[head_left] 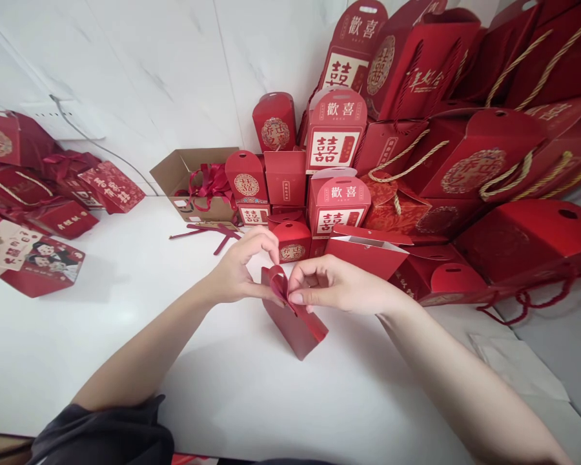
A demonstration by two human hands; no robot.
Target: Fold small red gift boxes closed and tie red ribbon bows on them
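A small red gift box stands on the white table in front of me, with a dark red ribbon looped at its top. On the left side of the box, my left hand has its thumb against the top and its fingers curled over the ribbon loop. From the right, my right hand pinches the ribbon near the box's top edge, thumb and fingertips together. Parts of the ribbon are hidden behind the fingers.
Many red gift boxes are stacked at the back and right, some with rope handles. A cardboard box of ribbons stands against the wall, with loose ribbon before it. More red boxes lie at the left on the white table.
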